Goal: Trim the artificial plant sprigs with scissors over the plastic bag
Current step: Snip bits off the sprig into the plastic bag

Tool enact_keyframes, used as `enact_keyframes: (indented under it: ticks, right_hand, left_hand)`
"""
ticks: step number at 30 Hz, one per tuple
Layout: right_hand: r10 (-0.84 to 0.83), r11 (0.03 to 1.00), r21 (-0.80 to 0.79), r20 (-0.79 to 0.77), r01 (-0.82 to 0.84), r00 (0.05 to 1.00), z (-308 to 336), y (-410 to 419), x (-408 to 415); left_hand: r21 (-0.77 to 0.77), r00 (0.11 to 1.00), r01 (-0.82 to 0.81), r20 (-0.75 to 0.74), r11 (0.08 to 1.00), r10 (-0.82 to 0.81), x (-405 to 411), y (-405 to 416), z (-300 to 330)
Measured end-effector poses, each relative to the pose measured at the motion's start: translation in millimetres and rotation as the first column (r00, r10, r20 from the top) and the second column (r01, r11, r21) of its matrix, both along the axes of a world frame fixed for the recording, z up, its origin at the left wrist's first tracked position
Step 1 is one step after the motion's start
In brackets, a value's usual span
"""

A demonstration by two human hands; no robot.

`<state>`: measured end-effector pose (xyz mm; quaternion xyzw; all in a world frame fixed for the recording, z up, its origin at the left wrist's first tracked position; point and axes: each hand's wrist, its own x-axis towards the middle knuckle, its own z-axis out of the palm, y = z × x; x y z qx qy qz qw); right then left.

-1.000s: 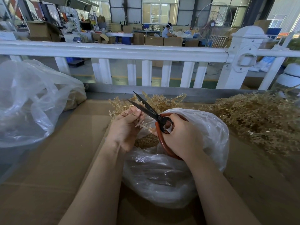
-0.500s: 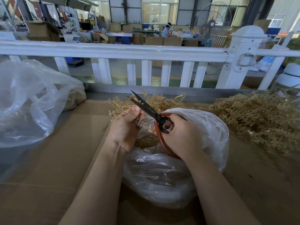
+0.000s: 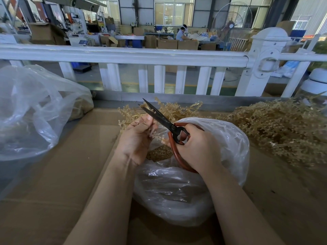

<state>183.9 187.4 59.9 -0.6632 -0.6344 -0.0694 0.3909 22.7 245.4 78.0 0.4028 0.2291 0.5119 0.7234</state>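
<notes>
From the head view, your left hand (image 3: 136, 140) is curled round a pale, beaded artificial sprig (image 3: 155, 136), pinching its stem between thumb and fingers just above the mouth of the plastic bag (image 3: 228, 147). Your right hand (image 3: 200, 149) grips the scissors (image 3: 164, 121) by their red-brown looped handles, fingers wrapped through and round the loops. The dark blades point up and away to the left, parted slightly at the tips, and they cross just behind your left thumb. Whether the blades touch the sprig you cannot tell from here.

The plastic bag lies on the cardboard-covered surface (image 3: 53, 183) directly beneath both hands, crumpled and clear, with a heap of small tan trimmings (image 3: 159, 152) showing inside its opening between your wrists.

Just beyond your hands, a loose bunch of sprigs (image 3: 177, 110) rests on the surface against the grey back ledge. To your right, a much larger pile of sprigs (image 3: 283, 129) spreads along the surface, near the bag but apart from it. To your left, a second, bigger clear bag (image 3: 35, 112) sits on the surface with tan material dimly visible in its far end.

Behind the surface runs a white fence rail (image 3: 123, 55), and past it a workshop floor with cardboard boxes (image 3: 168, 44), a standing fan (image 3: 231, 20) and a seated person (image 3: 181, 33) at a distant bench.
</notes>
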Motion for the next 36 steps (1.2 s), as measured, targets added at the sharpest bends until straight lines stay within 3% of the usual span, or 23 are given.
enact_keyframes:
  ticks: [5, 14, 36]
  right_hand:
    - [0.008, 1.0, -0.006, 0.007, -0.008, 1.0, 0.7, -1.1, 0.6]
    - [-0.003, 0.999, 0.051, 0.022, 0.002, 1.0, 2.2, -2.6, 1.1]
    - [0.001, 1.0, 0.032, 0.009, -0.001, 1.0, 2.3, -2.2, 1.8]
  left_hand:
    - [0.01, 0.998, -0.021, 0.061, 1.0, 0.021, 0.1, 0.6, 0.4]
    - [0.162, 1.0, -0.005, -0.014, 0.987, 0.007, 2.5, -1.5, -2.2]
    - [0.16, 0.999, -0.018, -0.024, 0.987, 0.022, 3.7, -2.1, -0.6]
